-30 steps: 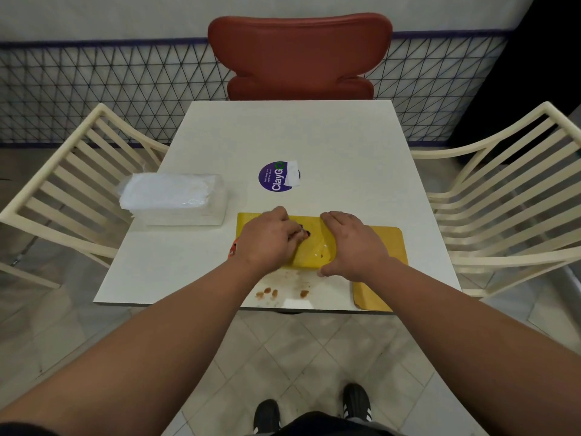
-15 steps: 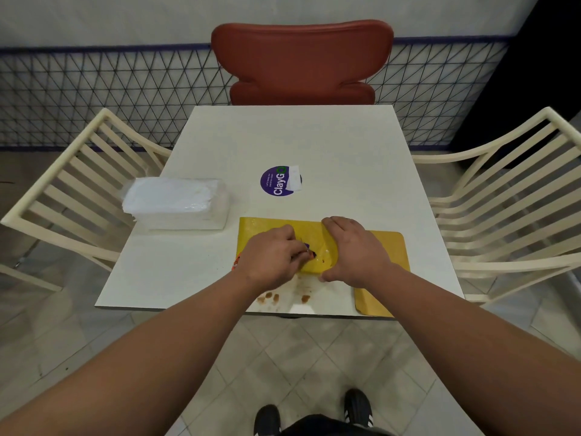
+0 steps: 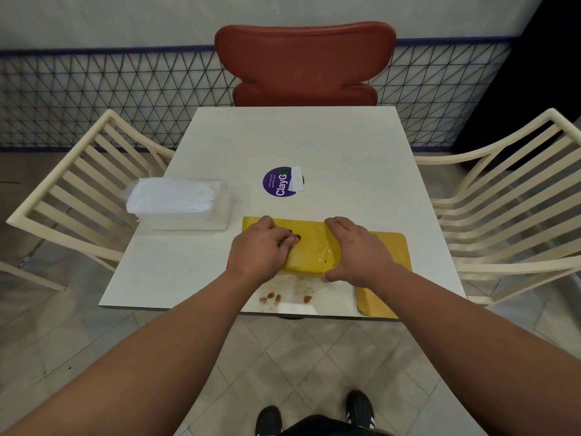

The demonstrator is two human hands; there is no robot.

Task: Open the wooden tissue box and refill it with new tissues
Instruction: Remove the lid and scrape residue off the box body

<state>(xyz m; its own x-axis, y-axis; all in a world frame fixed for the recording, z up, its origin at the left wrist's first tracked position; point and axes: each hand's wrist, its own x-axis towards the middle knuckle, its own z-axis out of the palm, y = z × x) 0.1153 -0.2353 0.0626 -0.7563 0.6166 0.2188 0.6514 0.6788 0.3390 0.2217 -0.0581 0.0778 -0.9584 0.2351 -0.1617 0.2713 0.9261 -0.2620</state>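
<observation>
The left hand (image 3: 259, 250) lies with its fingers curled over the near-left part of the yellow tissue box (image 3: 309, 247), fingertips tucked at a small dark and orange mark on the box top; whether they pinch anything there cannot be told. Just to its right the right hand (image 3: 356, 251) clasps the same box, fingers bent over the far edge and thumb pressed to the near edge, gripping it. Under and beyond the right hand a flat mustard-yellow panel (image 3: 388, 272) lies on the table (image 3: 314, 143), reaching the near table edge. Just nearer than both hands are brownish stains (image 3: 283, 298) on the tabletop. Away to the left of the left hand, apart from the box, sits a clear-wrapped pack of white tissues (image 3: 180, 202). Beyond the hands is a round purple ClayGo sticker (image 3: 280, 181). Farther out stand a red chair (image 3: 305, 62) opposite and cream slatted chairs (image 3: 85, 196) on either side.
</observation>
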